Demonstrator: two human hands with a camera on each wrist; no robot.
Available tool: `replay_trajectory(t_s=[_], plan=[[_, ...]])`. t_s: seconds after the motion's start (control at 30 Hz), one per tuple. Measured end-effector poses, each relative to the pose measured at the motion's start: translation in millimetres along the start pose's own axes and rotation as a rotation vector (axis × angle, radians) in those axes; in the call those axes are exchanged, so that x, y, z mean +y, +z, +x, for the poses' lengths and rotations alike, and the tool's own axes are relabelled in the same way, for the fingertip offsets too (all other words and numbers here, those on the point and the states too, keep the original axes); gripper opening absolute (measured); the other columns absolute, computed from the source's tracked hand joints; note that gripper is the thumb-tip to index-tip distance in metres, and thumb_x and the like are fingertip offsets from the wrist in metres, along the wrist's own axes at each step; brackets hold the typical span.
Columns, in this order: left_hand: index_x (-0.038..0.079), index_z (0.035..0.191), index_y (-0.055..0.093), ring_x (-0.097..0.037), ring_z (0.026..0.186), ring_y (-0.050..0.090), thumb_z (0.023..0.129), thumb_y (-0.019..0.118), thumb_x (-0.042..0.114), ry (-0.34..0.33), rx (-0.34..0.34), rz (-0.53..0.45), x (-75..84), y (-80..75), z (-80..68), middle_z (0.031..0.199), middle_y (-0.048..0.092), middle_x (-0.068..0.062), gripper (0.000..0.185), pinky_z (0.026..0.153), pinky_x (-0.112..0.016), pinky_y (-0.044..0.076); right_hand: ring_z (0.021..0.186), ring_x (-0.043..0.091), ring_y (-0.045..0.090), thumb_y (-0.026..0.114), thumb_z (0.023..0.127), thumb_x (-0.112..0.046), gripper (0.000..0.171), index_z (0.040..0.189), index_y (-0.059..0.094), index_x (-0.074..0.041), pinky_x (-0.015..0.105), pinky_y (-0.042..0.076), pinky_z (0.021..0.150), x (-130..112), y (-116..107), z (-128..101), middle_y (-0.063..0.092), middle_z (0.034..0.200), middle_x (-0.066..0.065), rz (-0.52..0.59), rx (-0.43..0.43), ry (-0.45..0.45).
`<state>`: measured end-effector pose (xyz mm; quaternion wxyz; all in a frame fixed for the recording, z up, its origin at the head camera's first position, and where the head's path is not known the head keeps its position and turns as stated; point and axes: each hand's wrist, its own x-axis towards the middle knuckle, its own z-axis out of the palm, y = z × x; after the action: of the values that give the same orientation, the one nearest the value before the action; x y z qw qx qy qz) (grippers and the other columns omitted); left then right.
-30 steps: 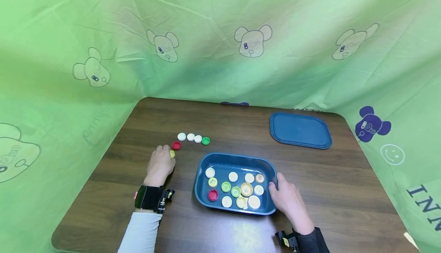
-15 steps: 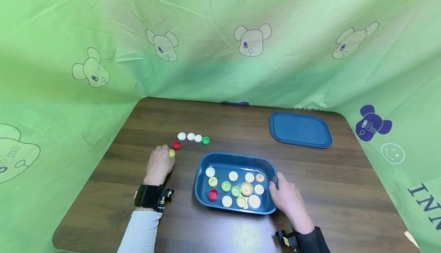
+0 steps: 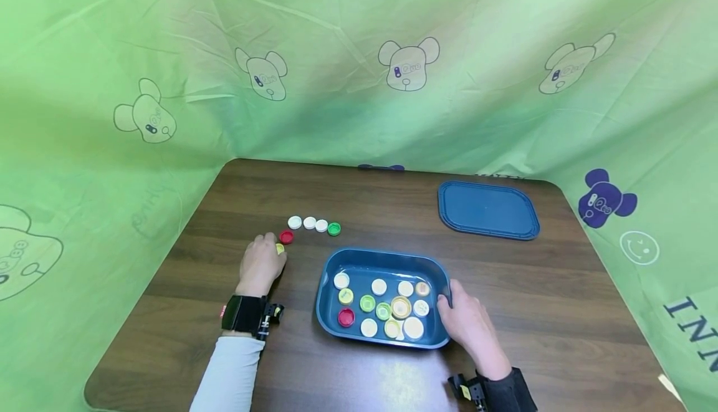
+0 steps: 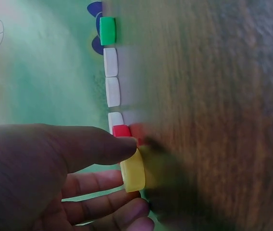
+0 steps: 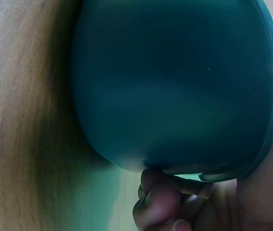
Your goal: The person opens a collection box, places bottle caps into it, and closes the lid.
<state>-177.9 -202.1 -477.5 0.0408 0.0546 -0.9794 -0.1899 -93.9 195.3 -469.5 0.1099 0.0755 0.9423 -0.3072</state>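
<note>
In the head view my left hand [image 3: 260,264] is low over the left side of the table. Thumb and fingers pinch a yellow bottle cap [image 4: 134,174], which the left wrist view shows beside a red cap [image 3: 286,237]. Beyond the red one, white caps [image 3: 310,222] and a green cap [image 3: 334,229] form a row running right. My right hand [image 3: 468,318] grips the right end of a blue tray [image 3: 359,266], thumb over the rim and fingers outside the wall. Several white, yellow, green and red caps lie loose inside it. The tray's outer wall fills most of the right wrist view.
A flat blue lid [image 3: 488,210] lies at the back right of the brown wooden table [image 3: 561,312]. Green cloth [image 3: 336,125] with printed animal heads hangs behind the table and along both sides.
The yellow cap stays in my left hand next to the red cap, with only slight hand movement. My right hand keeps its grip on the tray, which stays in place.
</note>
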Motion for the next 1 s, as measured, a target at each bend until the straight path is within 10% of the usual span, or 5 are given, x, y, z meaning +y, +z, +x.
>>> replay_trajectory(t_s=[0.43,1.0], plan=[[-0.01,0.113,0.062,-0.04,0.089,0.061,0.087,0.067,0.007,0.022,0.08,-0.046,11.3,-31.4,-9.0,0.101,0.061,-0.026,0.031,0.075,-0.052,0.05,0.066,0.021,0.054,0.05,0.103,-0.021,0.026,0.119,0.048,0.0,0.031,0.042,0.052,0,-2,0,0.055,0.083,0.012,0.012,-0.004,-0.017],[-0.001,0.113,0.067,-0.029,0.088,0.062,0.084,0.078,0.008,0.256,0.077,-0.061,94.4,-56.6,-55.9,0.103,0.065,-0.016,0.033,0.079,-0.046,0.057,0.068,0.022,0.055,0.05,0.104,-0.021,0.026,0.119,0.048,-0.001,0.031,0.044,0.053,-1,-2,0,0.056,0.086,0.013,0.007,-0.02,0.004]])
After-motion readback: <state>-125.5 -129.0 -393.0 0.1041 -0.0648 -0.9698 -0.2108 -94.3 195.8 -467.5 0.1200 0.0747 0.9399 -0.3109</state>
